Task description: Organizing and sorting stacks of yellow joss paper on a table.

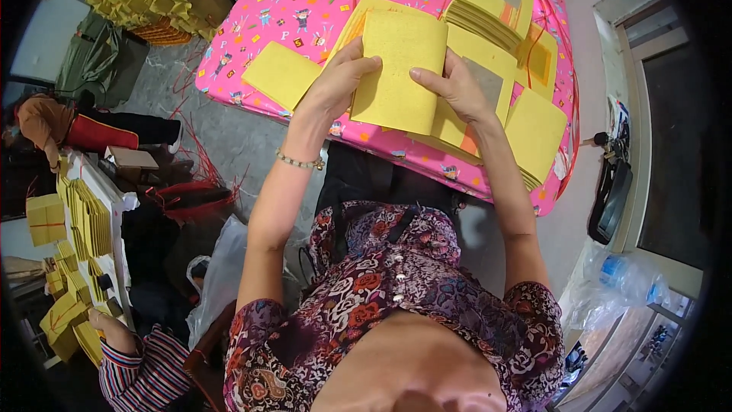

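Between my two hands is a piece of yellow paper (400,69), held upright above the near side of the pink table; whether it is one sheet or several I cannot tell. My left hand (341,85) grips its left edge, thumb on the front face. On the right edge, my right hand (456,90) closes with its thumb pressed on the front, where the paper curves back. Behind it lie more yellow sheets (349,30), partly hidden. A flat yellow piece (280,76) rests left of my left hand. Right of my right hand is a yellow paper stack (537,133).
A taller yellow stack (488,1) with a grey patch stands at the table's far right. Red strapping (568,107) loops along the right edge of the pink patterned tablecloth (293,4). At left, other people sit by a second table (114,221) bearing yellow bundles (88,217).
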`<state>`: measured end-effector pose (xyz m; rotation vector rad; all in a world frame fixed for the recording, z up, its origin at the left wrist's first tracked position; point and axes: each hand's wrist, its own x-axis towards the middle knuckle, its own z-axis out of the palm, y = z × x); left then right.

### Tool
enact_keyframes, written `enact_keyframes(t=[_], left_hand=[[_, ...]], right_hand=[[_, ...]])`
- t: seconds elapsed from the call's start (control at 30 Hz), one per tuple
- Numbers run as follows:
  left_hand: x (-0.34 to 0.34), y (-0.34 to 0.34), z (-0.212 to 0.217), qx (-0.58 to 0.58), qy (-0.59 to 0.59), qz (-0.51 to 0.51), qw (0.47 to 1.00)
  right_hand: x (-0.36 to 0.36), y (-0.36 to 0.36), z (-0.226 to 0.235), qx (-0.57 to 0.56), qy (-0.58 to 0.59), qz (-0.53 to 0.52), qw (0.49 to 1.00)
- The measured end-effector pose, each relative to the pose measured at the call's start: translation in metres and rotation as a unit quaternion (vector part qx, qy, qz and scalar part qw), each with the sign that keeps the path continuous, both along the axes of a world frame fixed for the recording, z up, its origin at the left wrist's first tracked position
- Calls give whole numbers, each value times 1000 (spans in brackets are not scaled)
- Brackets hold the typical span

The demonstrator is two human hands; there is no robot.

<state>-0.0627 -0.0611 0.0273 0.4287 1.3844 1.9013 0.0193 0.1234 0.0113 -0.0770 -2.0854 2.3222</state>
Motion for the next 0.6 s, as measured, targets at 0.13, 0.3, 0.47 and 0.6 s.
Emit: enact_keyframes(t=[0.13, 0.3, 0.47, 0.6], left_hand=[[-2, 1, -3, 28, -2, 2, 1000], [14, 4, -4, 26, 84, 34, 996], [23, 5, -10, 52, 154, 64, 985], [24, -1, -10, 61, 169, 52, 982]], right_hand=[[0, -1, -2, -4, 15, 5, 1000], [6, -2, 4, -4, 7, 8, 1000], [11, 0, -1, 6, 27, 10, 1000], [18, -3, 1, 51, 48, -12, 997]])
